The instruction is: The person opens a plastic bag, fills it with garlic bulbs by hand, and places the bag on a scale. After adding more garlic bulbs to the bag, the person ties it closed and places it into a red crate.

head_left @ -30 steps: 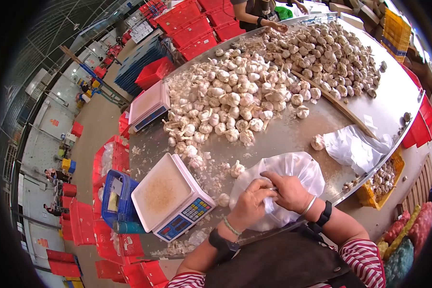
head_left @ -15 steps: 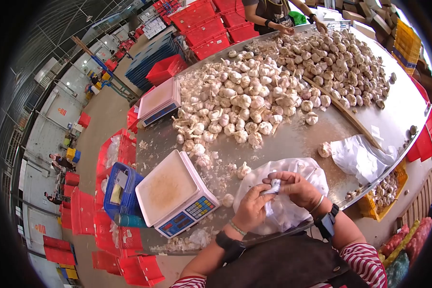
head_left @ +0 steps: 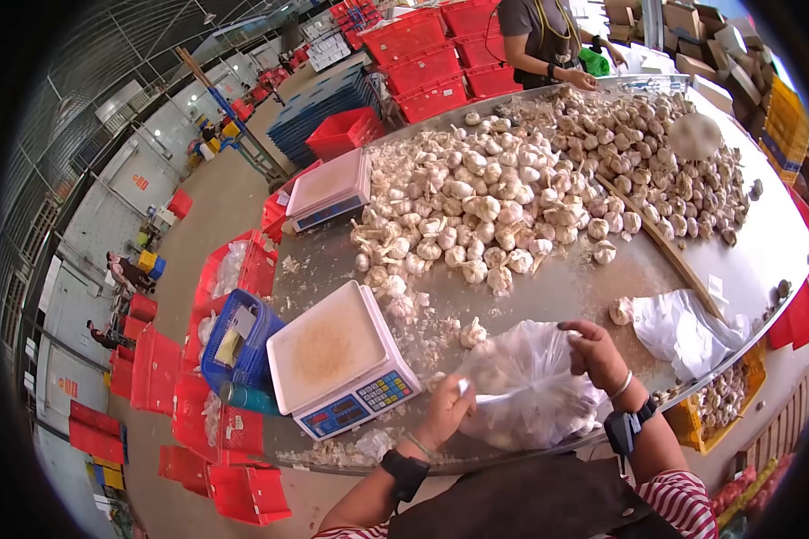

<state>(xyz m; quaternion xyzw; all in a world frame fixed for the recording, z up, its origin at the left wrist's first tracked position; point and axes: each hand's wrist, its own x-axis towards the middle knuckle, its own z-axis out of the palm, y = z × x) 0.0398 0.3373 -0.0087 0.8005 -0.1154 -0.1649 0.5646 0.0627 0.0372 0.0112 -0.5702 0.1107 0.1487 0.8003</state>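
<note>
A translucent plastic bag of garlic bulbs sits at the table's near edge, its film gathered into creases toward the top. To its left my left hand is closed, slightly blurred, with a small white piece at the fingertips. I cannot make out what this piece is. On the bag's right side is my right hand, index finger and thumb apart, near or touching the film. A white scale with a keypad stands left of my left hand.
Loose garlic bulbs are heaped across the metal table, with a wooden strip beside them. A crumpled white bag lies right. A blue basket and second scale stand left. A co-worker stands at the far side.
My hands were together over the bag, pinching a white twisted bit. They have parted, left hand leftward and right hand rightward. The bag's gathered top now shows, and the view has shifted.
</note>
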